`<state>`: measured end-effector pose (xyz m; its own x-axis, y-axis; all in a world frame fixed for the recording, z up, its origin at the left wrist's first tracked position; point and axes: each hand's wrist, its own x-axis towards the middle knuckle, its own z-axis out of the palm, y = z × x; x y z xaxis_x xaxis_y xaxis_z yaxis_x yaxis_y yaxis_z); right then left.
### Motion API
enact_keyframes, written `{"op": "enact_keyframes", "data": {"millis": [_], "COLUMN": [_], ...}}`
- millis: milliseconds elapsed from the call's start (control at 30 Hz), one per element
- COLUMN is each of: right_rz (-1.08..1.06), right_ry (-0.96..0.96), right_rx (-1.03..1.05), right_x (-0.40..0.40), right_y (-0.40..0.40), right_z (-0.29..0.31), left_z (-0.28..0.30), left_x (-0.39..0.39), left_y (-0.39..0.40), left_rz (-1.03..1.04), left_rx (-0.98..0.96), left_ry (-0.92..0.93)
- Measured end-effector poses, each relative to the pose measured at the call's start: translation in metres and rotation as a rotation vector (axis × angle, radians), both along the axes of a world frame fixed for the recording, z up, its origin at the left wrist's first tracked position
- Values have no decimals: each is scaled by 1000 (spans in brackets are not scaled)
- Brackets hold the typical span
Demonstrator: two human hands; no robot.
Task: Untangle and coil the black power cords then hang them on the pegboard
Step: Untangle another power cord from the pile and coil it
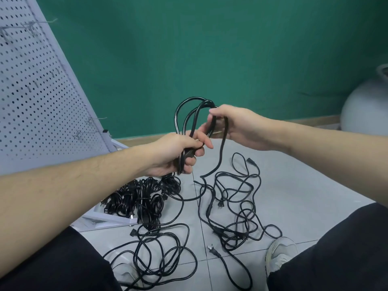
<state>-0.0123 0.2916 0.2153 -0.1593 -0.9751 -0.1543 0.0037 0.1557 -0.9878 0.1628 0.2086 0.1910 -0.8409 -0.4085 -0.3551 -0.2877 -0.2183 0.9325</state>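
The left hand (pixel 180 153) grips the gathered loops of a black power cord (pixel 190 114) in a closed fist. The right hand (pixel 233 124) pinches a strand of the same cord between thumb and fingers (pixel 206 128). The cord's tail hangs to the tiled floor (pixel 294 185), among tangled cords (pixel 237 206). Coiled cords (pixel 142 198) lie beside the pegboard (pixel 35 91).
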Motion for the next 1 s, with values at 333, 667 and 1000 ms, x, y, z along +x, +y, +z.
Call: {"op": "enact_keyframes", "data": {"millis": [333,667,1000], "right_rz": [-190,-225,-90], "right_ry": [-85,-72,-122], "right_rx": [-115,-73,70], "right_x": [22,28,19], "right_y": [-11,-17,-13], "right_z": [2,7,-15], "left_z": [3,5,1], "left_x": [0,-2,-14], "left_y": [4,8,9], "left_rz": [16,-77,166], "left_rx": [-28,-131,-19], "left_ry": [23,70,232]}}
